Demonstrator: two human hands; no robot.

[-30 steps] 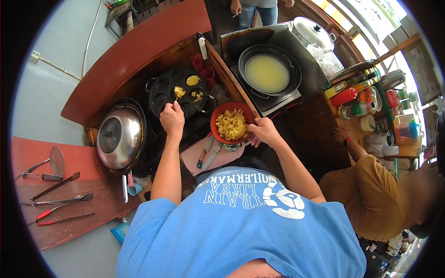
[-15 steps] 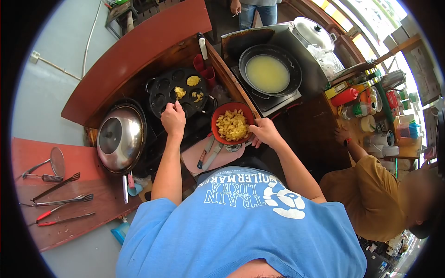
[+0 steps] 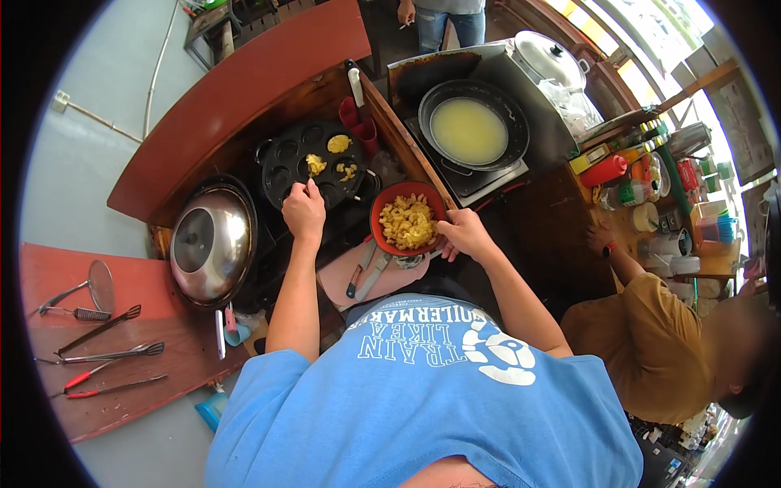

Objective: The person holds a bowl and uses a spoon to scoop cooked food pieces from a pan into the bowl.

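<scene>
My right hand (image 3: 465, 234) grips the rim of a red bowl (image 3: 377, 213), thumb at its inner edge. The bowl holds yellow chopped pieces of food (image 3: 407, 221) that look like cooked egg. My left hand (image 3: 304, 213) is closed in a pinch over the near edge of a black multi-hollow pan (image 3: 281, 169); what its fingers hold, if anything, I cannot make out. Yellow food (image 3: 316, 165) lies in a middle hollow just beyond those fingertips. Another hollow holds a flat yellow round (image 3: 338, 143), and a third holds small pieces (image 3: 347, 171).
A wok (image 3: 521, 134) of yellowish liquid sits on a stove at the back right. A domed lid (image 3: 203, 244) stands left of the pan. Tongs (image 3: 114, 351) lie on the red shelf. Knives (image 3: 373, 272) rest below the bowl. A co-worker (image 3: 651, 342) is at the right.
Very little differs. Both hands, the bowl and the food in the pan stay about where they were; the person at the back has shifted slightly left.
</scene>
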